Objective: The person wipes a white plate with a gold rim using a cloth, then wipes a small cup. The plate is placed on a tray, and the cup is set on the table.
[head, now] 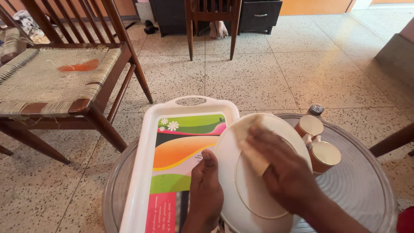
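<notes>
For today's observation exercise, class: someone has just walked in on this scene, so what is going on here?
A person holds a white plate upside down at its edge with the left hand, while the right hand presses a pale cloth against its underside. The plate is held above a white tray with a colourful printed base, which rests on a round glass table. Two brown cups stand upside down on the table beside the plate.

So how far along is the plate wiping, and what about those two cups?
In hand: the left hand holds the white plate tilted by its rim while the right hand presses a pale cloth on its underside. Nothing visibly finished: the colourful tray carries no dishes. Left, apparently: two brown cups sit upside down on the round glass table, untouched.
</notes>
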